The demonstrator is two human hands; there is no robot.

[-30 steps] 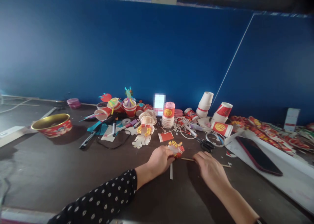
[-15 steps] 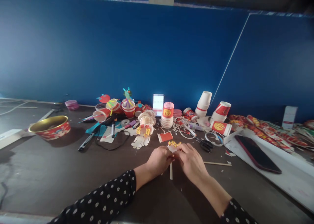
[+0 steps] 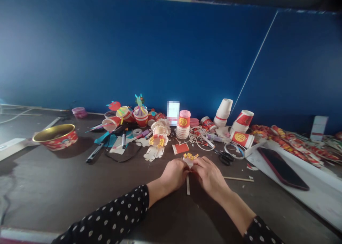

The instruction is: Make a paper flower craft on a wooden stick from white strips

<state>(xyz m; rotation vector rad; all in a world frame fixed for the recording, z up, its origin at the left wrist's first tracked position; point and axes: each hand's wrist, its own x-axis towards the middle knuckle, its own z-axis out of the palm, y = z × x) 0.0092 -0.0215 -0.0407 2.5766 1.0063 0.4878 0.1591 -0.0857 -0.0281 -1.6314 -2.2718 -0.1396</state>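
Observation:
My left hand (image 3: 174, 173) and my right hand (image 3: 210, 174) meet low over the dark table, fingers pinched on the two sides of a small paper piece (image 3: 189, 161). The piece is white, with a curly yellow-and-red top edge. Below the fingers a narrow white paper strip (image 3: 188, 186) points toward me; whether it is joined to the piece is hidden. Just beyond the hands lies a red paper scrap (image 3: 180, 148) with a white edge. Farther left rests a paper figure (image 3: 159, 135) with white frills and yellow-red parts. Black-handled scissors (image 3: 224, 158) lie right of my right hand.
At the right, a phone (image 3: 283, 168) lies in a white tray (image 3: 301, 197). Stacked paper cups (image 3: 223, 113) stand at the back near a blue wall. A gold-lined red bowl (image 3: 57, 139) sits at the left. A thin stick (image 3: 238, 179) lies beyond my right wrist.
The view has shifted slightly. Both hands stay pinched on the paper piece in nearly the same place, with only small finger movement.

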